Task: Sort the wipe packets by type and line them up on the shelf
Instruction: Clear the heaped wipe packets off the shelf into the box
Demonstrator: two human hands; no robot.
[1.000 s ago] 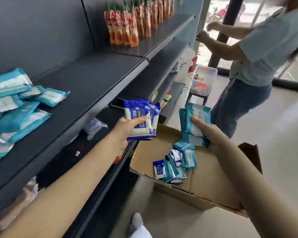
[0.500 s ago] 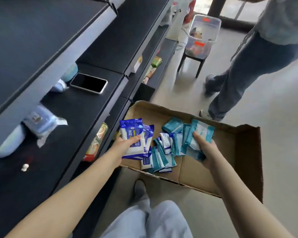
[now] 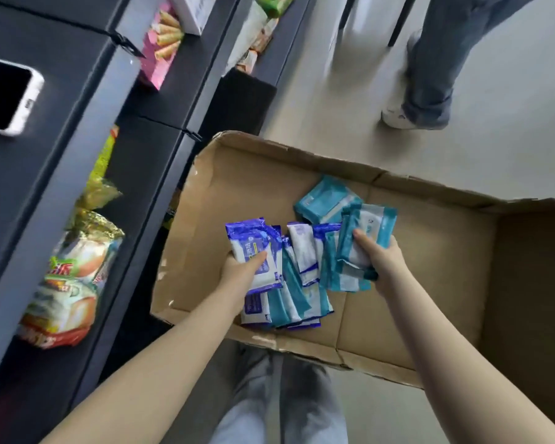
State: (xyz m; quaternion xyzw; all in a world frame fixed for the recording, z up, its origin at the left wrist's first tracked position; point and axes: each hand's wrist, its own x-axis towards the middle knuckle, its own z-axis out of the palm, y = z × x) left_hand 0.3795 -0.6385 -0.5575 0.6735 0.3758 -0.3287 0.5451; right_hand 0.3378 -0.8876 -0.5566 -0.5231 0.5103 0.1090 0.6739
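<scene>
My left hand point(image 3: 242, 274) grips a small stack of dark blue and white wipe packets point(image 3: 253, 248), thumb across the top one. My right hand point(image 3: 382, 261) grips several teal and white wipe packets point(image 3: 370, 225). Both hands hover low inside an open cardboard box point(image 3: 430, 267) on the floor. Under and between them lies a loose pile of mixed blue and teal packets point(image 3: 298, 296). One more teal packet point(image 3: 322, 200) lies at the far side of the pile. The dark shelf point(image 3: 61, 129) runs along the left.
A white phone point(image 3: 4, 96) lies on the shelf at left. Lower shelf levels hold bagged snacks point(image 3: 68, 283) and a pink box point(image 3: 161, 56). Another person's legs and white shoe point(image 3: 398, 116) stand on the floor beyond the box. My own legs show at the bottom.
The view has swung from the upper shelf down to the box. Both hands, still holding their packets, have dropped down over the pile in the box.
</scene>
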